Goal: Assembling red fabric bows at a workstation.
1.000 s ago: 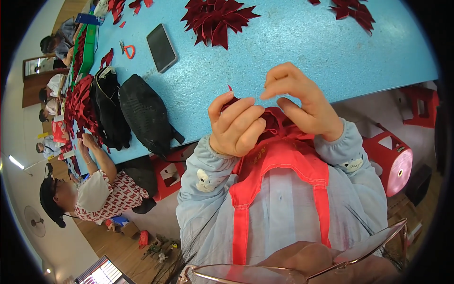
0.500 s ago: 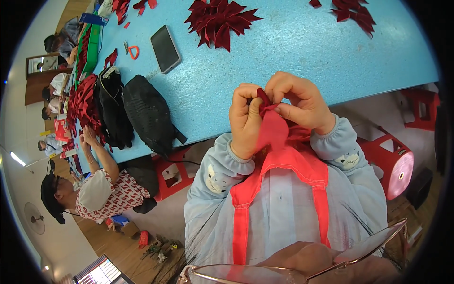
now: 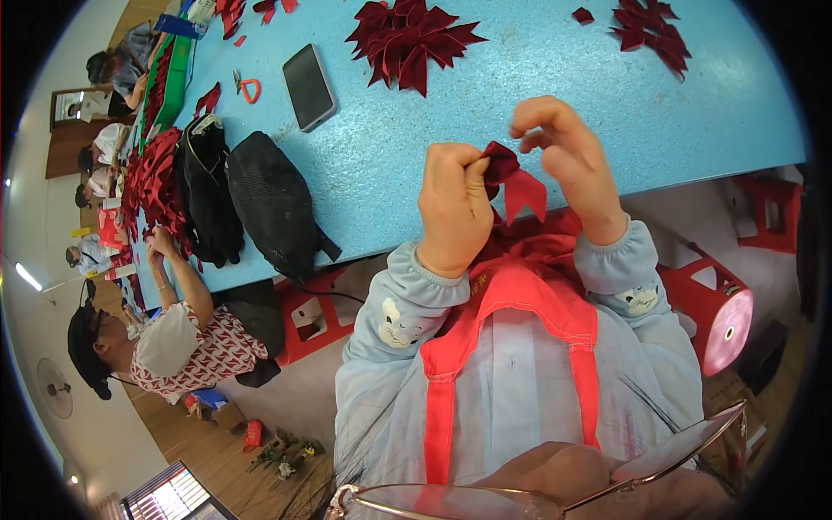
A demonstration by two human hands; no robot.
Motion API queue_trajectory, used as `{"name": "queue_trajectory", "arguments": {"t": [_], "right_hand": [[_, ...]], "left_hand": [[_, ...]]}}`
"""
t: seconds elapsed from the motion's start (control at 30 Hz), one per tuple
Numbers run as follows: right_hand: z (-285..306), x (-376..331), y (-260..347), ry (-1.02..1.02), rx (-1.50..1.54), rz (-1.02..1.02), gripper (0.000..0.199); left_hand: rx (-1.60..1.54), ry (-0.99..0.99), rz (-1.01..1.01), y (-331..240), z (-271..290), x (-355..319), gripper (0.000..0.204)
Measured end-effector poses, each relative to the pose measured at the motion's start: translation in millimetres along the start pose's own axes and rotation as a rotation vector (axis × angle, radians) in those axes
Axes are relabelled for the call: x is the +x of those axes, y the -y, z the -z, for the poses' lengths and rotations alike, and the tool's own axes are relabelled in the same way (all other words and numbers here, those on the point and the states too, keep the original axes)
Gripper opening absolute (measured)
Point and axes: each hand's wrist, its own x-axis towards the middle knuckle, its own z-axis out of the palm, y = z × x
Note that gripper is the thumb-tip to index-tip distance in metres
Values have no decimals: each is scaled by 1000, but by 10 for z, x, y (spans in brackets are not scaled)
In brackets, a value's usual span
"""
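Observation:
Pinched in my left hand (image 3: 453,208) is a dark red ribbon bow (image 3: 502,165). One lighter red tail with a notched end hangs down from it, over my red apron (image 3: 537,286). My right hand (image 3: 574,165) is up to the right of the bow and apart from it. Its fingers are bent and loosely spread, with nothing visible in them. Beyond my hands, a heap of dark red ribbon bows (image 3: 416,43) lies on the blue table (image 3: 390,173).
Left on the table are a phone (image 3: 309,89), small orange-handled snips (image 3: 250,90) and two black pouches (image 3: 270,204). A green crate (image 3: 176,82) and a red ribbon pile (image 3: 154,178) lie beyond. A co-worker (image 3: 186,342) sits at left. Red stools (image 3: 715,316) stand below.
My right hand has let go of the ribbon and lifted away, up and to the right. My left hand keeps its pinch, and the bow's tail now hangs to the right.

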Motion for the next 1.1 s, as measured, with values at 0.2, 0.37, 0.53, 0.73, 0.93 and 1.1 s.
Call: {"name": "queue_trajectory", "arguments": {"t": [0.2,0.37,0.53,0.73,0.93,1.1], "right_hand": [[7,-28,29,94,-286,-154,20],[-96,-43,63,-88,-68,-346,13],[-90,-126,3,64,-185,-356,19],[-189,-113,10,-56,-390,181,25],[-97,-139,21,102,-516,168,26],[-148,-121,-45,13,-683,415,27]], "left_hand": [[-25,47,153,-6,94,57,5],[-85,80,349,68,127,32,6],[-594,37,628,-101,107,98,11],[-617,54,641,22,77,39,15],[-602,12,628,9,69,35,14],[-625,-25,643,28,13,52,15]]}}
